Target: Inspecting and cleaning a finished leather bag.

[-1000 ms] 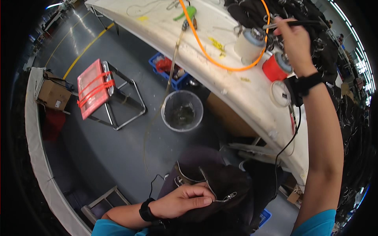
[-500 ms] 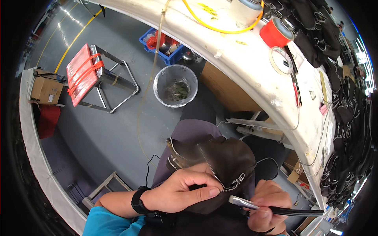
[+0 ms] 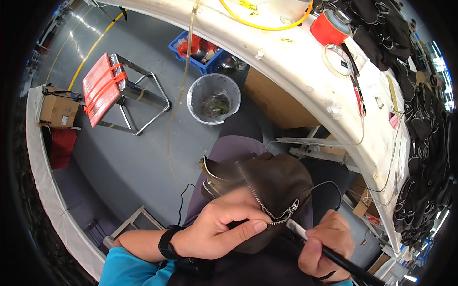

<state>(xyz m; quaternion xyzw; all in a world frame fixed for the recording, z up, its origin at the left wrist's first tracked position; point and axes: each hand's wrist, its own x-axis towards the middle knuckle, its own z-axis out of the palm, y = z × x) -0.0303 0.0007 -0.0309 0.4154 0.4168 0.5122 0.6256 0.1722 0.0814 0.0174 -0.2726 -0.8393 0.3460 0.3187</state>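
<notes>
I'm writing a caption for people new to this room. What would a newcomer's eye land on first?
Probably the red-topped stool, bright against the grey floor at left. Then the dark zippered piece at bottom centre, its edge pinched by the left hand, with a tool in the right hand close by. At upper right, the red container stands out on the white table.

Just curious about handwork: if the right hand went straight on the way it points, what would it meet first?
Probably the dark zippered pouch, near its metal pull: the black tool in the right hand points there, though depth is unclear.
</notes>
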